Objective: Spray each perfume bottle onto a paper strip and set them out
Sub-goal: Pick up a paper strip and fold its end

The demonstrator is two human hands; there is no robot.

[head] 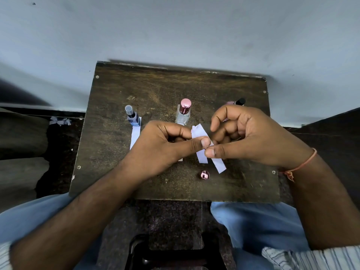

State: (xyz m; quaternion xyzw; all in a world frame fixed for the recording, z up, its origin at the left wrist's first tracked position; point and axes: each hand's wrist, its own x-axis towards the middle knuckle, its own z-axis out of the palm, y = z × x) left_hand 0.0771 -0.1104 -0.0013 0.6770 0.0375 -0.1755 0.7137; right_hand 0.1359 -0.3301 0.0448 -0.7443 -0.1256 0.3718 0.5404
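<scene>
No brand or label reads on any bottle; faint marks on the paper strip point(134, 137) lying in front of the blue bottle point(133, 116) are too small to make out.

The left hand point(165, 147) pinches a white strip point(198, 141) between thumb and curled fingers, its grip closed on the paper. The right hand point(251, 137) pinches a second strip point(219, 164) under its thumb, the other fingers curled loosely above. The two strips cross just beside each other over the middle of the table point(116, 90).

Three bottles stand in a row at the back: the blue bottle on the left with a clear cap, a clear bottle point(183, 114) with a pink metallic top in the middle, and a pinkish bottle point(236, 102) with a black top on the right, mostly hidden behind the right hand. A pink cap point(205, 175) lies near the front edge.

The table is dark, scratched wood with screws at its corners, set against a pale blue-grey wall point(175, 32). Paper scraps point(59, 121) lie on the dark floor to the left.
</scene>
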